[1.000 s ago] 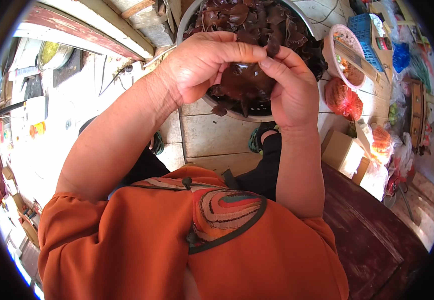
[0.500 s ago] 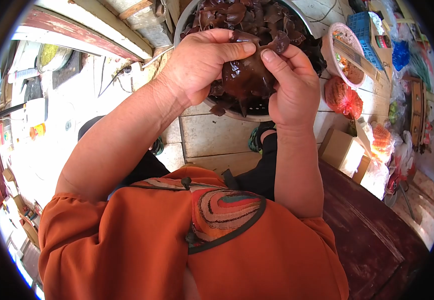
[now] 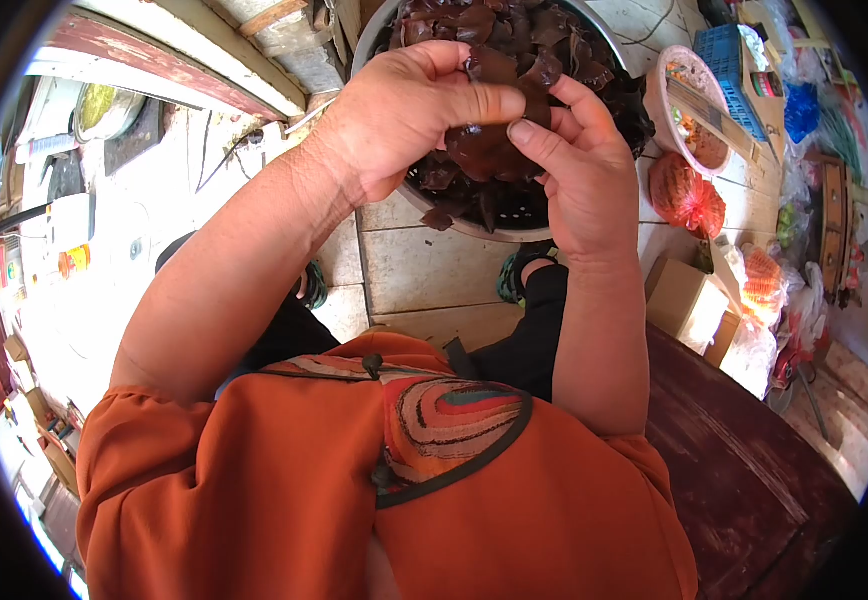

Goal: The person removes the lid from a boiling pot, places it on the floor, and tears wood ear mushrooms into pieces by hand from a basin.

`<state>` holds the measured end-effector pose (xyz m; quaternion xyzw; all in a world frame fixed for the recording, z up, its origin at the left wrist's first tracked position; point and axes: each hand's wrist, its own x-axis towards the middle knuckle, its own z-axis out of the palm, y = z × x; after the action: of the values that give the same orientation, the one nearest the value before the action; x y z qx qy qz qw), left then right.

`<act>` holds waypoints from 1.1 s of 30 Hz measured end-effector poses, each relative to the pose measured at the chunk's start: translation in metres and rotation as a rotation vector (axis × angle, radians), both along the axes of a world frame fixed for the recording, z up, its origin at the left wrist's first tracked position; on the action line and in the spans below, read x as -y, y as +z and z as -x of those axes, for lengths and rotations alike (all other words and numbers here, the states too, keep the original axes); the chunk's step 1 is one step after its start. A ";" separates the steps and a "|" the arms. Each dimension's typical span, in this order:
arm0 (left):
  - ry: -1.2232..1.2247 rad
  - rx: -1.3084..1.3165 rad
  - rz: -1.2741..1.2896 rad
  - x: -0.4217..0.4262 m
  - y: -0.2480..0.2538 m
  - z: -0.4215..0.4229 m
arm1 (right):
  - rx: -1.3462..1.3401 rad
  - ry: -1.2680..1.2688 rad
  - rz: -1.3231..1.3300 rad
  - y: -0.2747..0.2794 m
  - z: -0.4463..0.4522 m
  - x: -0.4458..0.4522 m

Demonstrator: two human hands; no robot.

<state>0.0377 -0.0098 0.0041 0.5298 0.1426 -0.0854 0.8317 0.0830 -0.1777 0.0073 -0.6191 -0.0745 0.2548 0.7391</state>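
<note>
Between my two hands is a dark brown, glossy piece of wood ear mushroom (image 3: 489, 150). My left hand (image 3: 409, 115) pinches its left side between thumb and fingers. Thumb and fingers of my right hand (image 3: 579, 165) grip the right side, the two thumbs close together. Below the hands stands a round metal basin (image 3: 609, 35) with a dark perforated colander (image 3: 524, 215) inside. More wood ear mushrooms (image 3: 554, 30) are heaped in it, partly hidden by my hands.
Right of the basin stand a pink tub (image 3: 659, 115) with scraps and a board across it, a red mesh bag (image 3: 687, 195) and a blue crate (image 3: 729, 75). An open cardboard box (image 3: 682, 298) sits nearer. A dark red wooden surface (image 3: 744, 450) extends at lower right.
Both hands have shifted slightly, with the left thumb moved right across the mushroom. The mushroom piece has turned and folded, and its broad glossy face shows less.
</note>
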 end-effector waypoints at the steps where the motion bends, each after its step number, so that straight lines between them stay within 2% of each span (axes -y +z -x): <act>1: -0.048 0.057 -0.009 0.000 0.000 0.001 | 0.000 0.001 0.000 -0.001 0.000 0.000; 5: 0.041 0.079 -0.129 0.005 -0.006 0.001 | 0.035 -0.021 -0.039 -0.004 0.000 -0.004; 7: 0.076 0.074 0.067 0.004 -0.007 0.001 | 0.057 -0.056 -0.106 -0.007 0.000 -0.005; 11: 0.165 0.014 0.107 0.009 -0.008 -0.001 | 0.101 -0.089 -0.156 -0.012 0.003 -0.009; 13: 0.198 0.023 0.296 0.012 -0.008 0.001 | 0.102 -0.185 -0.193 -0.011 0.006 -0.013; 19: 0.329 -0.037 0.352 0.020 -0.009 0.004 | 0.134 -0.232 -0.197 -0.014 0.011 -0.017; 33: 0.435 0.003 0.534 0.027 -0.006 -0.007 | 0.215 -0.422 -0.284 -0.014 0.012 -0.036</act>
<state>0.0448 -0.0364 -0.0024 0.2509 0.2236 0.0604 0.9399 0.0714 -0.1418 -0.0069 -0.5347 -0.0568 0.0152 0.8430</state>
